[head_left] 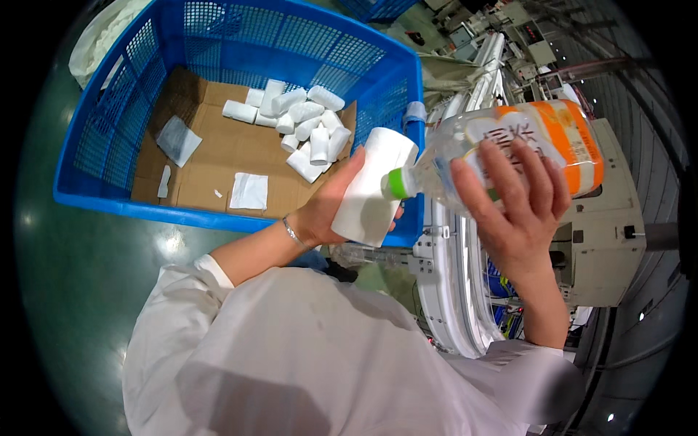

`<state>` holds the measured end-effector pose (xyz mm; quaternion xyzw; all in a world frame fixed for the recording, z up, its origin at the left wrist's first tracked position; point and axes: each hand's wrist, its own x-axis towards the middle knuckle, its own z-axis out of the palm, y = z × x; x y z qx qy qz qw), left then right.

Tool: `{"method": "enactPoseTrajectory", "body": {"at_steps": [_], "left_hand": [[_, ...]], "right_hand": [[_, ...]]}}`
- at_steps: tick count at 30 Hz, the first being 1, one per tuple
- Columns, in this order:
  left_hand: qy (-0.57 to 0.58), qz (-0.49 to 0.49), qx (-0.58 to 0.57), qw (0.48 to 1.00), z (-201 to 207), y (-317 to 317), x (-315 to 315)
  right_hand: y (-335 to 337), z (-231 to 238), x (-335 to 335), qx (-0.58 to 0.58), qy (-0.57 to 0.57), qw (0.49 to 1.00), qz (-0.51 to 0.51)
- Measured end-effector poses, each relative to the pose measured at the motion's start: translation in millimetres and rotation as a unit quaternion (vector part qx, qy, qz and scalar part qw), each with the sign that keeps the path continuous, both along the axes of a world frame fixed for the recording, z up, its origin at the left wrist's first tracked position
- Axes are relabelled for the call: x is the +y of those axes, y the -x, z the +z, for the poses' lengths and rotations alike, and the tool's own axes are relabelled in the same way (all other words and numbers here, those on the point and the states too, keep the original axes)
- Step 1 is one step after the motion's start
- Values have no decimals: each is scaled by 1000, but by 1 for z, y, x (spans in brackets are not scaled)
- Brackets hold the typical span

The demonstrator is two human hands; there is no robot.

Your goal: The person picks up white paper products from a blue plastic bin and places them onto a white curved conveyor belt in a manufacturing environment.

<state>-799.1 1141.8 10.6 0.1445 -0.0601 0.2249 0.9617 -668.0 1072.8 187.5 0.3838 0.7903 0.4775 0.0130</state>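
Note:
My left hand (323, 211) is wrapped round a thick white paper roll (371, 178), held tilted at the near right corner of the blue crate. In my right hand (520, 211) is a large clear plastic bottle (465, 134) with an orange and white label, lying nearly on its side. Its green cap (397, 184) points left and overlaps the paper roll's side; whether the two touch I cannot tell. Cap and neck are level with the middle of the roll. My palm hides part of the bottle's near side.
The blue plastic crate (196, 216), lined with brown cardboard (207, 160), holds a pile of small white rolls (305, 112) and a few flat white sheets (249, 191). A curved white metal conveyor (443, 291) runs close on the right, with machinery (611, 225) beyond. A white sack (102, 43) stands at far left.

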Motion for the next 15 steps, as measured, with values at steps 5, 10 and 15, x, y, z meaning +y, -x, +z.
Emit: {"method": "enactPoseTrajectory", "body": {"at_steps": [5,10,15], "left_hand": [[17,-53,-68,996,-5,1,1],[22,-55,-56,997,-8,-6,2],[36,-65,-36,997,-10,-6,3]], "right_hand": [[-8,10,16,-11,-17,999,-51],[-12,1,16,-5,-20,1000,-21],[-13,-3,13,8,0,1000,-13]]}}
